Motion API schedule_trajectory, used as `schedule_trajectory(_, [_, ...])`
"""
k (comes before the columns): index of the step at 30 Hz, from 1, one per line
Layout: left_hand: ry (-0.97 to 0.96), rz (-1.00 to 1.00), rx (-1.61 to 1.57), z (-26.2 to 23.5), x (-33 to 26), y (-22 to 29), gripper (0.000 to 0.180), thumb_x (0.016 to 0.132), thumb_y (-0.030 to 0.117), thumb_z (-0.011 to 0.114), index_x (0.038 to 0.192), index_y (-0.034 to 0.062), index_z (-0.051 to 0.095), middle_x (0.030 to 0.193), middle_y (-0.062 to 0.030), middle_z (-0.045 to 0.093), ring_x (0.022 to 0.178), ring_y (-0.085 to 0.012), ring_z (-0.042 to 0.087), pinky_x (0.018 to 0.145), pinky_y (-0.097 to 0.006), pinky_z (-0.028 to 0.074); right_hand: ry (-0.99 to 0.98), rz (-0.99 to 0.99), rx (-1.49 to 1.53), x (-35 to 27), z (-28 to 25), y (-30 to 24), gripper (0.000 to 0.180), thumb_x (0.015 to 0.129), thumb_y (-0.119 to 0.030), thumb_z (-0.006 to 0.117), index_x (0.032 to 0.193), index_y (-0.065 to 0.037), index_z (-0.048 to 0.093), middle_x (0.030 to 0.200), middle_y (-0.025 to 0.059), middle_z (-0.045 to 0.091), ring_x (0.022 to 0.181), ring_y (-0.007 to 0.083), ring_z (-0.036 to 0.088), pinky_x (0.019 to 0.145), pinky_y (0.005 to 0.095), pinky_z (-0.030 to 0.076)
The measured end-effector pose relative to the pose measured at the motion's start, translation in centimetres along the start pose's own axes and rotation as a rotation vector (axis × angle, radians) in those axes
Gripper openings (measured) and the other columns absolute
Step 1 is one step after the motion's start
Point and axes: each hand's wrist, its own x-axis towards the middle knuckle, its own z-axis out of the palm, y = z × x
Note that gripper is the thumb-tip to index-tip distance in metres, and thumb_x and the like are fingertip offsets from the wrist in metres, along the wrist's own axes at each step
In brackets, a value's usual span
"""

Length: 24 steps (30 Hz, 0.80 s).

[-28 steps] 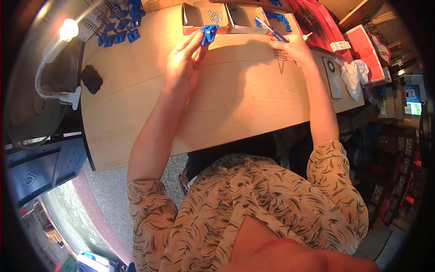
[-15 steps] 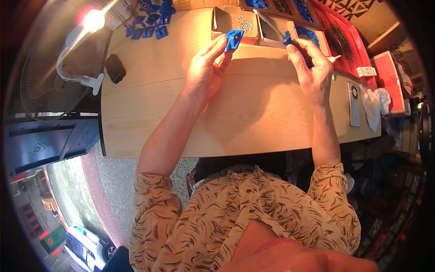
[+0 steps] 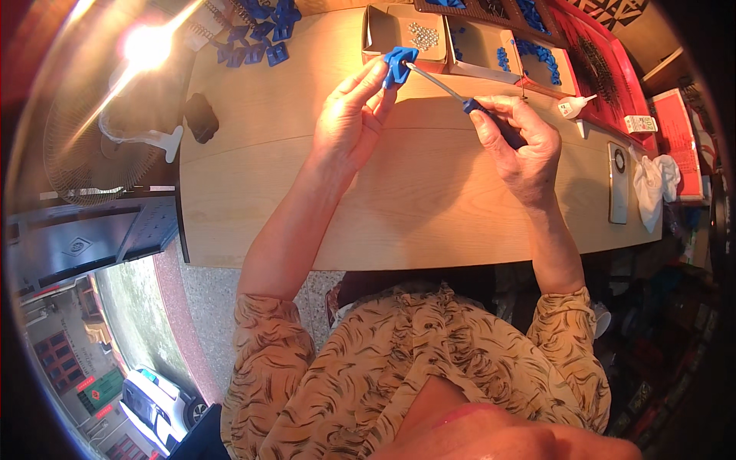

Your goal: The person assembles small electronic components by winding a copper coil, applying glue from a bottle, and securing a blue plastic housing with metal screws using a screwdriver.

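The left hand (image 3: 349, 126) is pinching a small blue plastic part (image 3: 399, 65) between thumb and fingertips, raising it clear of the worktop (image 3: 429, 207) so that the tool can reach its side face. The part is sitting at roughly 12 o'clock in the head view, directly in front of the open cardboard box (image 3: 406, 34) that is holding small metal screws (image 3: 423, 34) (the box is lying within easy reach of the fingers, which likely explains its position).

The right hand (image 3: 521, 146) is closing around the blue handle of a screwdriver (image 3: 452, 90), with the shaft pointing toward 10 o'clock and the tip meeting the part. Both forearms are coming in from 6 o'clock, converging so that tool and part are lining up on one axis.

At 1 o'clock, a red tray (image 3: 613, 61) is carrying more blue pieces and dark parts. A loose group of blue parts (image 3: 264, 34) is lying at 11 o'clock. A white cloth (image 3: 652, 188) and a phone (image 3: 618, 184) are lying at 3 o'clock, well apart from the working area. A small glue bottle (image 3: 575, 107) is lying just beyond the right hand.
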Motion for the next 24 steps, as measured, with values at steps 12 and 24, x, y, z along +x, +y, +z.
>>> schedule_trajectory(12, [0.030,0.093,0.119,-0.3,0.1,0.1,0.024,0.094,0.005,0.066,0.116,-0.0032,0.066,0.105,-0.0080,0.070,0.095,-0.0126,0.067,0.081,-0.023,0.056,0.020,-0.025,-0.069,0.0,0.1,0.4,0.016,0.091,-0.002,0.069,0.106,0.004,0.069,0.093,0.0066,0.072,0.086,0.0076,0.066,0.078,0.0218,0.054])
schedule_trajectory(24, [0.051,0.281,0.332,-0.3,-0.1,0.0,0.024,0.092,0.006,0.070,0.113,-0.0049,0.068,0.097,-0.0090,0.070,0.084,-0.0120,0.064,0.080,-0.025,0.054,-0.132,0.258,0.125,1.0,-2.1,2.0,0.026,0.087,-0.009,0.076,0.108,-0.001,0.063,0.092,0.0008,0.064,0.085,0.0051,0.058,0.075,0.0215,0.048])
